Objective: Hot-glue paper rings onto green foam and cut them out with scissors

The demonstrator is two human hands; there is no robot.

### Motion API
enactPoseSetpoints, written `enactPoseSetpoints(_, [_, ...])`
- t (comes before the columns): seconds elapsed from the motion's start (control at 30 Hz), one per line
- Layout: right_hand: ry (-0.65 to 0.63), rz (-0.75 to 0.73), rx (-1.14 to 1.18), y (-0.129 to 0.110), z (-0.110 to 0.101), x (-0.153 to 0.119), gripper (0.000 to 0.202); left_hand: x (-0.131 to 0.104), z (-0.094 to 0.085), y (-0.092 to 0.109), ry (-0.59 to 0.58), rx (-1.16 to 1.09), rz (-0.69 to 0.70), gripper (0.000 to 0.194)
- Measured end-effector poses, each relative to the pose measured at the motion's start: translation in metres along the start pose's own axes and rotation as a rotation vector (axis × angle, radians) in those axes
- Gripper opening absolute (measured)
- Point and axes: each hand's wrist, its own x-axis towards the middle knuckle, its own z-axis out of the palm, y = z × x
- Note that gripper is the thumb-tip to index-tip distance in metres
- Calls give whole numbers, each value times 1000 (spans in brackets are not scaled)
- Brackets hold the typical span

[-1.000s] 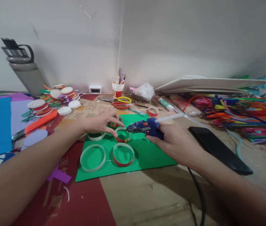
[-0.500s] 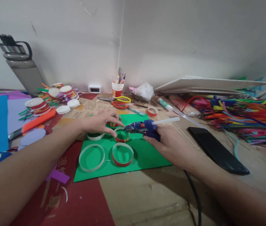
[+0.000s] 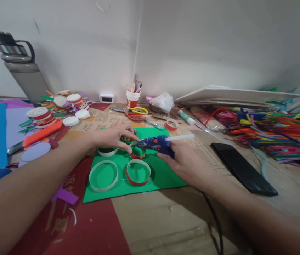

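Note:
My right hand (image 3: 185, 159) grips a blue hot glue gun (image 3: 159, 144) with a white glue stick out of its back end. Its nozzle points left, at a small paper-cup ring (image 3: 138, 156) on a green sheet (image 3: 163, 170). My left hand (image 3: 114, 137) reaches over the sheet, fingers stretched, thumb and index finger apart at that ring's left and back rim. Whether they press on it is hard to tell. Closer to me lie a white ring (image 3: 103, 190) and a red-and-white ring (image 3: 138, 183). Further rings are partly hidden under my left hand.
A dark phone (image 3: 242, 168) lies right of my right hand, and the gun's black cord (image 3: 213, 216) trails toward me. Scissors (image 3: 137, 113), a pen cup (image 3: 133, 100) and a red ring (image 3: 171, 124) stand behind. An orange utility knife (image 3: 43, 134) and a bottle (image 3: 24, 78) are left.
The glue gun and my right hand have shifted slightly left, the nozzle staying at the small ring. My left hand has hardly moved.

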Motion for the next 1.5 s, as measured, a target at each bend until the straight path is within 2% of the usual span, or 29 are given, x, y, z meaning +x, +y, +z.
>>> enactPoseSetpoints(0.43, [-31,-8,-76,1,12,5,18,1,0,0,-7,-27,23,43])
enactPoseSetpoints(0.67, [-42,-6,-131,0,12,4,21,2,0,0,-3,-50,7,42])
enactPoseSetpoints(1.13, [27,-58,-154,2,9,-4,21,2,2,-2,-15,-55,61,43])
enactPoseSetpoints(1.33, [46,-77,-160,1,14,-2,22,2,5,-6,35,-54,75,44])
enactPoseSetpoints(1.5, [65,-113,-144,2,20,2,22,3,5,-7,31,-51,101,44])
